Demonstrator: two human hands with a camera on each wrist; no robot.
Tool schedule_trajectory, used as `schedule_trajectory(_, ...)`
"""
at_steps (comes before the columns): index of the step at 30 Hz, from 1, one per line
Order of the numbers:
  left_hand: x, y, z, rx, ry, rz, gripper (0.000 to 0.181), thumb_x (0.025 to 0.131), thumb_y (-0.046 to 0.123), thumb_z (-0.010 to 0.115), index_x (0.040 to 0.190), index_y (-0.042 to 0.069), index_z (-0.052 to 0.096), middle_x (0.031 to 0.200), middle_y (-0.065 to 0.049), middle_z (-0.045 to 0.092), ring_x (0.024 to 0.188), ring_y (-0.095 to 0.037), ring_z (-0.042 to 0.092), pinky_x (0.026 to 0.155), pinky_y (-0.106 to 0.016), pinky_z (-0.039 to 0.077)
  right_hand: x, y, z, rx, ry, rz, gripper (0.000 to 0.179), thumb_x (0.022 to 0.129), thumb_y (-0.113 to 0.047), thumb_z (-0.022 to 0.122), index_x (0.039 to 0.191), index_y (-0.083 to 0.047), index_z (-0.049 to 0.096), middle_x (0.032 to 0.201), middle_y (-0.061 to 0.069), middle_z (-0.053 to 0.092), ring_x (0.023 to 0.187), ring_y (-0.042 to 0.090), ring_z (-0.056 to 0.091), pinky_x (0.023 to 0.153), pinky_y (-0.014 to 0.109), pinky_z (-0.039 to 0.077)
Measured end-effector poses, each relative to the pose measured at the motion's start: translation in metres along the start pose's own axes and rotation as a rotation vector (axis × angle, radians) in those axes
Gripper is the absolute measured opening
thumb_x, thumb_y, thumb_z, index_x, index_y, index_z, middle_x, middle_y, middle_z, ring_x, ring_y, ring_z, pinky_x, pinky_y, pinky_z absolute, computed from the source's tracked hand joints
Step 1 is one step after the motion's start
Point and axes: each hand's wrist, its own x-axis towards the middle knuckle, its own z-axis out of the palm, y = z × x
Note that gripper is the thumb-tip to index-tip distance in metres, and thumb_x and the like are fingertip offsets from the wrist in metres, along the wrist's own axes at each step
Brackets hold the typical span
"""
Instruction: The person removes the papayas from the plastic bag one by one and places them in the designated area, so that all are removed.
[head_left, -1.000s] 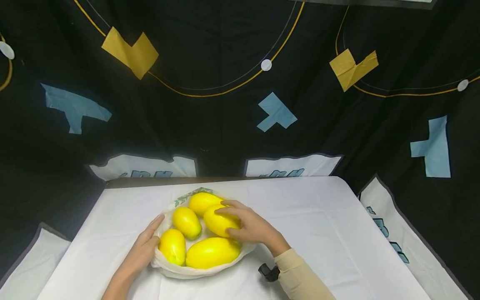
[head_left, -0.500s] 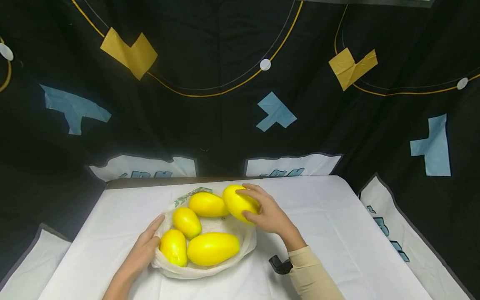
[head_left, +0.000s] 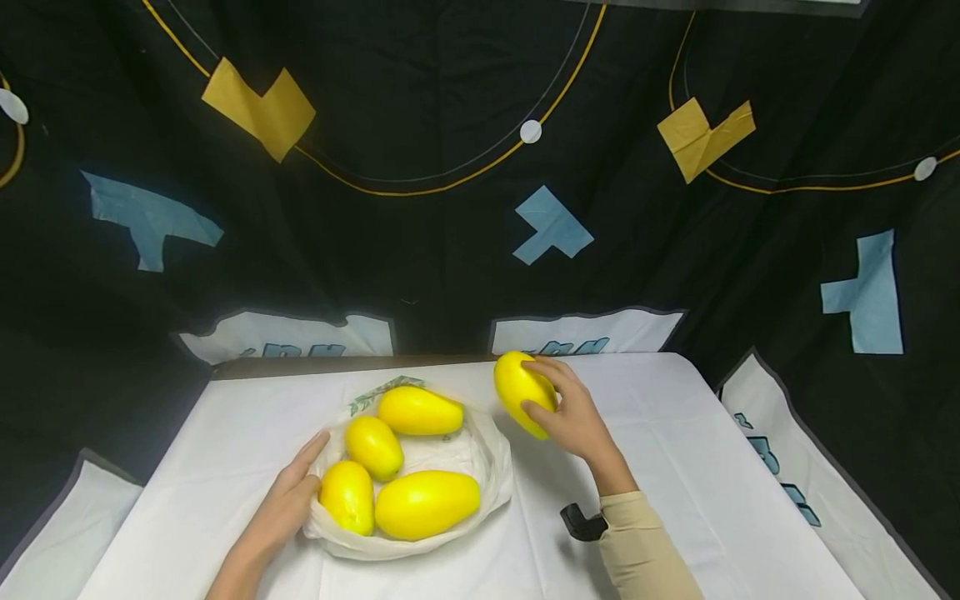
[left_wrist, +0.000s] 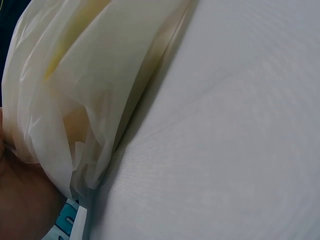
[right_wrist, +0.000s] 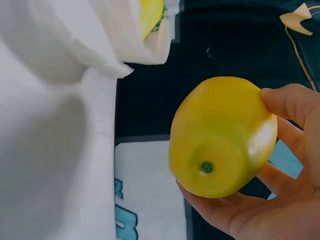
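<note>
- The yellow fruit (head_left: 523, 393) in hand is right of the middle of the head view, clear of the bag's right edge; a shadow beneath suggests it is off the surface. The right wrist view shows its end with a small green stem mark (right_wrist: 206, 167).
- The right hand (head_left: 570, 410) grips it from the right, thumb on one side and fingers curled round the other.
- The step in hand, as I judge it, is carrying this single fruit while the bag is steadied.
- The next move calls for that grip to hold until something bears the smooth, rounded fruit from below, then for an unhurried letting go.
- The pale plastic bag (head_left: 491, 471) sits left of centre, mouth open, with four more yellow fruits (head_left: 426, 505) inside, apart from the carried one.
- The left hand (head_left: 285, 492) rests against the bag's left side, fingers reaching along it; I cannot tell whether it pinches the film. It should stay there lightly, so the bag does not slide.
- Under everything lies the white-covered counter (head_left: 645, 450); behind hangs a black curtain (head_left: 442, 267).
</note>
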Motion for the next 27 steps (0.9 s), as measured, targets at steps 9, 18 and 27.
schedule_trajectory(9, -0.001, 0.0, 0.0, 0.01, 0.005, -0.017, 0.066, 0.094, -0.003, 0.033, 0.156, 0.009, 0.017, 0.163, -0.012, 0.008, 0.148, -0.034, 0.003, 0.116, -0.059, 0.007, -0.006, 0.026, 0.001, -0.022, 0.058, 0.157, 0.053, 0.081, -0.012, 0.076, 0.132, -0.016, 0.061, 0.139, 0.006, 0.049, 0.126, 0.029, 0.047, 0.103, 0.054, 0.043)
schedule_trajectory(18, -0.001, 0.0, 0.0, 0.017, 0.008, 0.0, 0.064, 0.095, -0.002, 0.033, 0.157, 0.009, 0.017, 0.163, -0.012, 0.008, 0.148, -0.034, 0.003, 0.116, -0.059, 0.007, -0.013, 0.053, 0.006, -0.099, 0.026, 0.339, 0.054, 0.084, -0.018, 0.074, 0.135, -0.016, 0.059, 0.139, 0.011, 0.048, 0.127, 0.032, 0.045, 0.108, 0.055, 0.038)
schedule_trajectory(27, -0.002, -0.001, 0.0, 0.005, 0.005, 0.0, 0.063, 0.096, -0.001, 0.033, 0.157, 0.009, 0.017, 0.163, -0.011, 0.008, 0.148, -0.033, 0.003, 0.116, -0.059, 0.007, -0.016, 0.068, 0.009, -0.161, -0.013, 0.407, 0.056, 0.087, -0.021, 0.07, 0.14, -0.013, 0.053, 0.139, 0.017, 0.047, 0.125, 0.035, 0.046, 0.105, 0.057, 0.039)
